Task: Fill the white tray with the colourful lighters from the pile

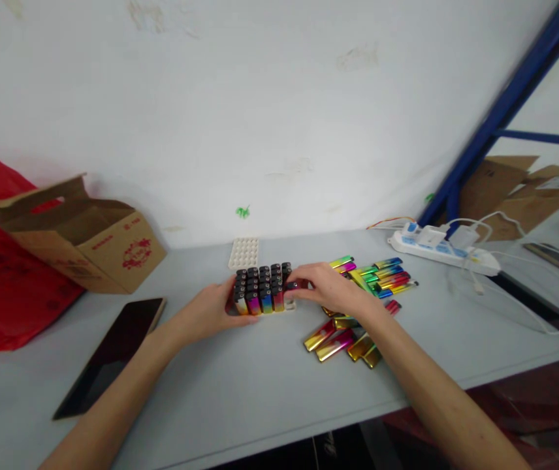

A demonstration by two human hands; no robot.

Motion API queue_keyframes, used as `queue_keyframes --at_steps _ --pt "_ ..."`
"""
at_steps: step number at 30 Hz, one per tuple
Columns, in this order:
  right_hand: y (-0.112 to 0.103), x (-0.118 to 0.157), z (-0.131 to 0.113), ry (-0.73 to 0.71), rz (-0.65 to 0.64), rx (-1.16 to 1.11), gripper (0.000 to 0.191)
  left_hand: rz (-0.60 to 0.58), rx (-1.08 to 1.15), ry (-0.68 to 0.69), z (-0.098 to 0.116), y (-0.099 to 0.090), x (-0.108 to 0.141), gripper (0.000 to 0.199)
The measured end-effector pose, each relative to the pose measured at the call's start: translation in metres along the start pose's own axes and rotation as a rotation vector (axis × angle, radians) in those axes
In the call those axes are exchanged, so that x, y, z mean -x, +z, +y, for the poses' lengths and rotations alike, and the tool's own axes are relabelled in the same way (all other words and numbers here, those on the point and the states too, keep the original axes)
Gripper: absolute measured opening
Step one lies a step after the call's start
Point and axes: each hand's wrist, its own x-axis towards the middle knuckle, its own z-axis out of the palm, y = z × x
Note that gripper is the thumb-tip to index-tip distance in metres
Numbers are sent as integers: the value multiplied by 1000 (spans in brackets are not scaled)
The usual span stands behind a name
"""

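Note:
Rows of upright lighters [266, 301] with black tops and shiny coloured bodies stand in a white tray [290, 305] near the middle of the table. My left hand [215, 310] holds the left side of these rows, its thumb along the front. At the right end, my right hand [316, 286] pinches a lighter [292, 286] over the tray's right column; its body is mostly hidden by my fingers. Loose metallic lighters [335, 344] lie in a pile to the right, partly under my right forearm. Behind the rows lies a second white tray [244, 253] with holes.
On the left are an open cardboard box [113, 251], a red bag [0, 287] and a dark tablet [113, 352]. A white power strip [446, 253] with cables lies at right, beside a blue frame [495, 117]. A wall rises behind the table.

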Motion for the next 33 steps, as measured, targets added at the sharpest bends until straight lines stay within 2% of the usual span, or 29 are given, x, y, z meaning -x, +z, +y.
queue_keyframes --at_steps 5,8,11,13,17,21,23,25,28,31,33 --pt "5 -2 -9 213 62 126 14 -42 0 34 -2 1 -2 72" --pt "7 -2 -11 285 88 196 16 -40 -14 33 -2 1 -2 74" --pt "9 -2 -9 330 125 256 29 -39 0 21 0 0 -1 74" --pt "8 -2 -5 316 114 226 35 -41 4 22 1 0 -1 72" --pt "-3 5 4 210 27 35 32 -45 -28 26 1 -1 -1 71" --pt "-18 18 15 175 -253 -214 30 -61 -33 -2 2 -1 -1 69" --pt "-21 23 20 158 -358 -207 37 -56 -31 -13 3 -1 0 70" --pt "-21 26 24 117 -357 -134 39 -57 -24 -16 3 -1 1 71" --pt "-18 28 23 68 -325 -80 29 -58 0 4 2 0 1 70" --pt "-19 28 20 72 -357 -64 18 -56 19 13 2 0 1 69" --pt "-21 29 18 65 -375 -55 20 -58 21 2 2 0 1 69"
